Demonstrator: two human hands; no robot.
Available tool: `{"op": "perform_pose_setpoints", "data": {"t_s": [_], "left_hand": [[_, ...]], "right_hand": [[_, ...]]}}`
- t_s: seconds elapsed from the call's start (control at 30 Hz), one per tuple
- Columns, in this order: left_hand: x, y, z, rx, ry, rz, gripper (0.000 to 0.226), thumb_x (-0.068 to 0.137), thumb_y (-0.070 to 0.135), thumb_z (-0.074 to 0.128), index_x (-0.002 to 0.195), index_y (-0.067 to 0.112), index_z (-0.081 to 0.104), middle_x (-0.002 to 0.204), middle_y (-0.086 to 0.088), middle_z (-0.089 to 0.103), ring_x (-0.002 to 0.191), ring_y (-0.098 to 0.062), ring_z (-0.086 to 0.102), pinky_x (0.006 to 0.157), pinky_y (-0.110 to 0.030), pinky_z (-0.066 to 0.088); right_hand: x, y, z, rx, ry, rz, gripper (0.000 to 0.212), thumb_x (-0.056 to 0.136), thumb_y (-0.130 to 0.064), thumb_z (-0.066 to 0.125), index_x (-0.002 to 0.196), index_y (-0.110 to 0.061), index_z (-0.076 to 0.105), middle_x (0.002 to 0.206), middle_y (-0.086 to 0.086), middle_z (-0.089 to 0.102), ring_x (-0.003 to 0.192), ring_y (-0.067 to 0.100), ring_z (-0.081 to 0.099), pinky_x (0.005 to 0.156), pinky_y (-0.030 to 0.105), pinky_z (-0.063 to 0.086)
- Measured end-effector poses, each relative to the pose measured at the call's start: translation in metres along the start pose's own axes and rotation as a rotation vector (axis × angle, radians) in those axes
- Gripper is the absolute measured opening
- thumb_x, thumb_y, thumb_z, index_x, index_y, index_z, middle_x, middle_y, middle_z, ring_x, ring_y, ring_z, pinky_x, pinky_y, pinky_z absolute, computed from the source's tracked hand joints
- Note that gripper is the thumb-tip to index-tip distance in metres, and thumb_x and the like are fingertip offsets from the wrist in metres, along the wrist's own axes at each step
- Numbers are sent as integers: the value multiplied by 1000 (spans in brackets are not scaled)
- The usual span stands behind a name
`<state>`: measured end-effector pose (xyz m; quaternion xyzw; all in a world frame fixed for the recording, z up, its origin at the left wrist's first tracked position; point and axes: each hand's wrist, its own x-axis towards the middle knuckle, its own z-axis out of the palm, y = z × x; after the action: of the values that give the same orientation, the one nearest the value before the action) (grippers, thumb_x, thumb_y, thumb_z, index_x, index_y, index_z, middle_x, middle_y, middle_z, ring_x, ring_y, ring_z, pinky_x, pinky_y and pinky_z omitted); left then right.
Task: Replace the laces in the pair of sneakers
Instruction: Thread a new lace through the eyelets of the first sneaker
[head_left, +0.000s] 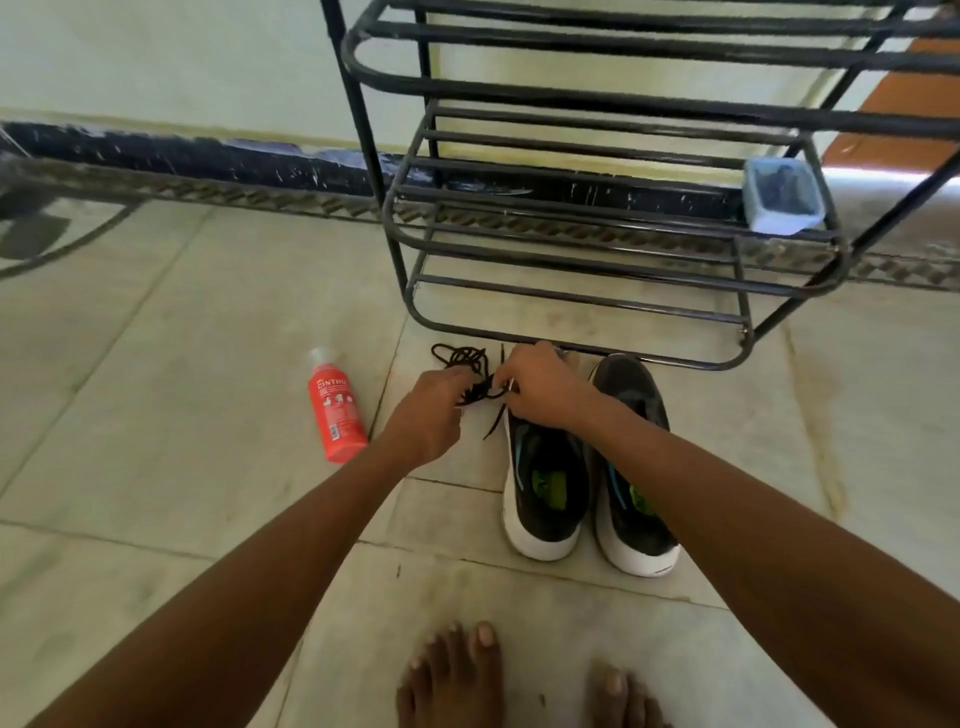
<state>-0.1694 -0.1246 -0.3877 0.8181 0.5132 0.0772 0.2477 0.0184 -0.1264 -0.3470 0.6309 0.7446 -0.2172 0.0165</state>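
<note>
Two dark sneakers with white soles stand side by side on the floor, heels toward me: the left sneaker (545, 483) and the right sneaker (631, 467). A tangle of black laces (465, 364) lies on the tile just left of the shoes' toes. My left hand (431, 410) pinches part of the lace bundle. Above the left sneaker's toe, my right hand (540, 384) pinches another strand. A loose lace end hangs down between the hands.
A black metal shoe rack (571, 291) stands right behind the sneakers, with a small plastic box (782, 195) on its shelf. A red spray bottle (335, 410) lies on the floor to the left. My bare feet (452, 680) are at the bottom.
</note>
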Motion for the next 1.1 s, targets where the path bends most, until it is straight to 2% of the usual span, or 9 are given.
{"op": "perform_pose_setpoints", "data": {"t_s": [0.1,0.27,0.43,0.53,0.67,0.73,0.83,0.97,1.1], "left_hand": [[8,-9,8,192,-120,-22,62,97,8,58,156,23,42,163,-3,37,147,-29,35,113,-49,43],[4,-16,11,397,-160,-49,68,99,19,58,160,28,30,168,-4,23,152,-28,24,112,-53,40],[-2,-22,-1,413,-114,-148,60,96,23,61,153,19,42,163,-7,32,147,-30,30,111,-53,39],[3,-18,-10,248,155,-224,45,89,22,67,132,15,57,142,-8,54,130,-30,46,102,-47,43],[15,-7,-25,-516,223,-170,66,82,21,85,138,27,51,115,4,73,113,-15,64,99,-37,50],[25,-8,-33,-683,232,-142,46,84,17,83,124,25,61,88,2,75,91,-17,72,89,-42,58],[33,-20,-51,-722,355,-78,18,89,13,77,97,29,73,80,4,71,75,-18,71,79,-48,60],[34,-33,-81,-658,532,-100,13,89,10,77,87,24,74,77,6,70,67,-9,61,68,-32,52],[33,-16,-106,-564,550,-35,5,89,20,78,92,23,76,84,-1,75,72,-8,63,69,-32,50]], "right_hand": [[12,-9,4,-234,-133,-40,22,94,-26,57,110,-32,72,117,0,56,122,28,39,97,54,31],[22,-14,17,-414,-168,-76,7,94,-28,55,98,-25,61,107,0,54,119,27,41,96,60,28],[31,-18,13,-197,-102,-56,20,91,-9,57,94,-25,68,105,-2,65,110,21,56,102,54,34],[29,-18,0,89,75,-136,24,91,-3,60,97,-19,77,101,1,70,99,19,65,98,43,51],[18,-22,-29,313,382,-293,19,85,4,61,87,-10,74,85,6,68,76,20,66,77,39,56],[9,-17,-39,375,568,-287,19,86,3,59,86,-11,72,82,4,67,72,18,64,73,39,56],[-6,5,-47,470,742,-58,20,92,0,60,93,-12,76,89,1,72,80,14,68,80,35,59],[-28,55,-42,390,617,300,18,92,-6,62,95,-15,77,92,3,75,83,15,70,79,26,54],[-34,70,-41,331,495,325,18,91,-8,62,94,-18,77,96,5,73,87,19,69,84,35,58]]}}
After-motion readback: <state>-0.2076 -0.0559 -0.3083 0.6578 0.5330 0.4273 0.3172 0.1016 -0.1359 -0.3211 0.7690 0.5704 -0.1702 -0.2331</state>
